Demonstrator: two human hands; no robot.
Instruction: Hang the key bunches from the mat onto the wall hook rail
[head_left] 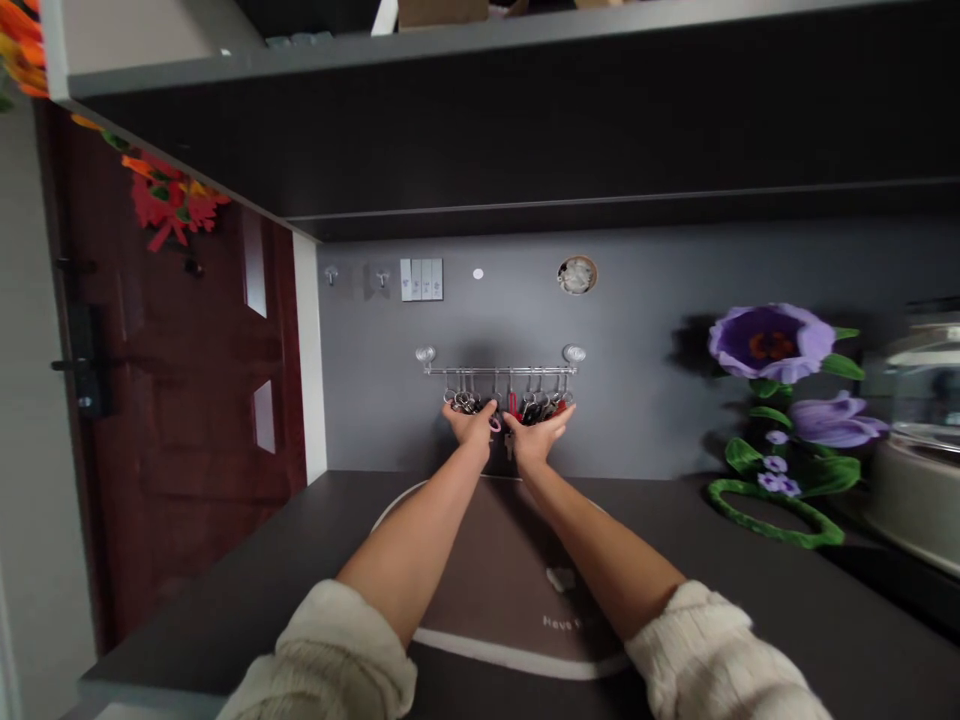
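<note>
The keys point(525, 405) hang on the wall rail point(499, 371) above the counter's point(225, 600) far edge, seemingly none unhooked. The right hand point(541, 428) cups beneath them, fingers spread. The left hand point(472, 420) curls at a bunch (grip: cannot tell).

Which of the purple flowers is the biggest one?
The top flower, wide open with an orange-red middle. The lower flower is smaller and paler, and the little blossoms beneath are tiny.
</note>
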